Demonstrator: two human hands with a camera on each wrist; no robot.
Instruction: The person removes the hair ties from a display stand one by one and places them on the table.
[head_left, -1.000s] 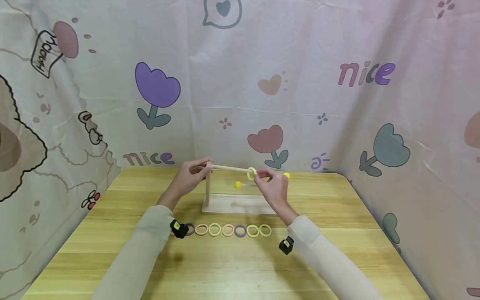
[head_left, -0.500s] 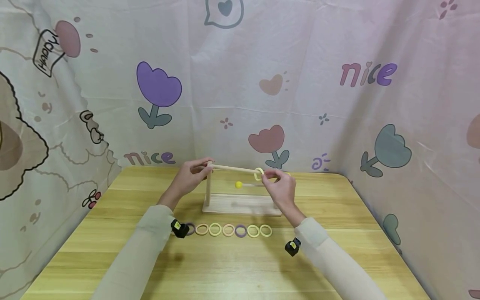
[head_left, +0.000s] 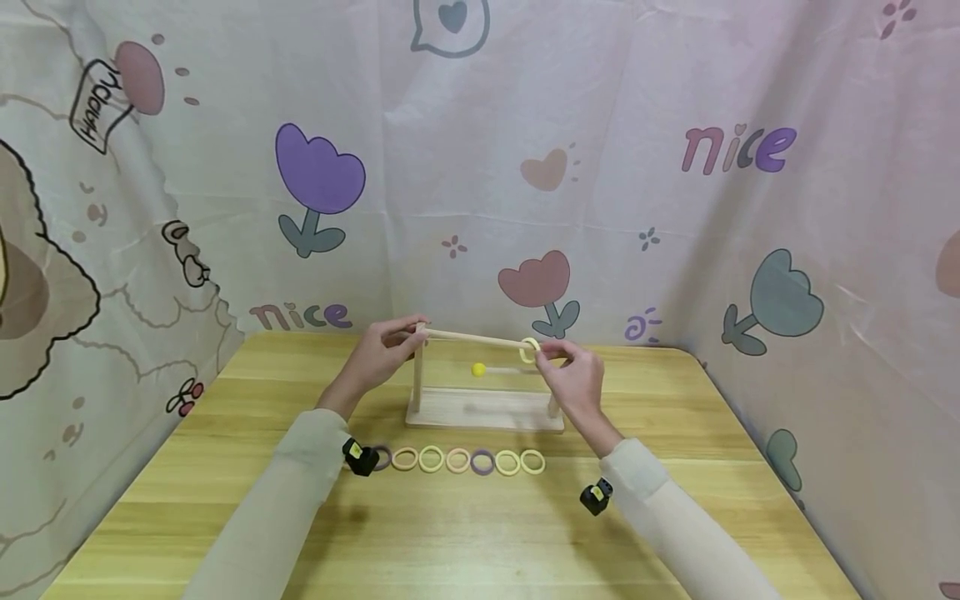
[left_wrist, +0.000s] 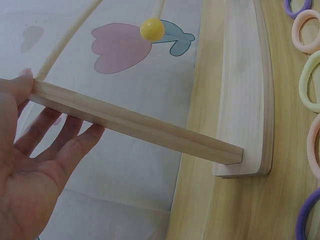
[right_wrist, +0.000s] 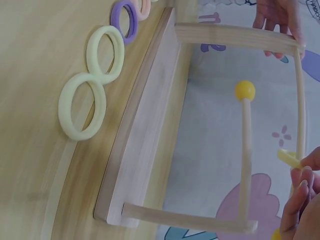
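In the head view my left hand (head_left: 378, 354) grips the top corner of a wooden rack, where the upright (head_left: 418, 371) meets a thin top rod (head_left: 476, 338). The left wrist view shows its fingers under the upright (left_wrist: 135, 120), thumb at the rod's end. My right hand (head_left: 573, 379) pinches a pale yellow hair tie (head_left: 529, 350) that sits around the top rod, toward its right side. The hand covers the rod's far end. A lower rod tipped with a yellow ball (right_wrist: 245, 91) crosses the shorter right upright (right_wrist: 190, 218).
In front of the rack's base (head_left: 483, 410) several hair ties lie in a row, among them a purple one (head_left: 482, 462) and a yellow one (head_left: 532, 462). My left wrist covers the row's left end. A patterned cloth (head_left: 450, 167) hangs behind the wooden table (head_left: 465, 533).
My right hand has moved to the right along the top rod, and the pale yellow hair tie has travelled with it. The left hand stays at the rack's corner.
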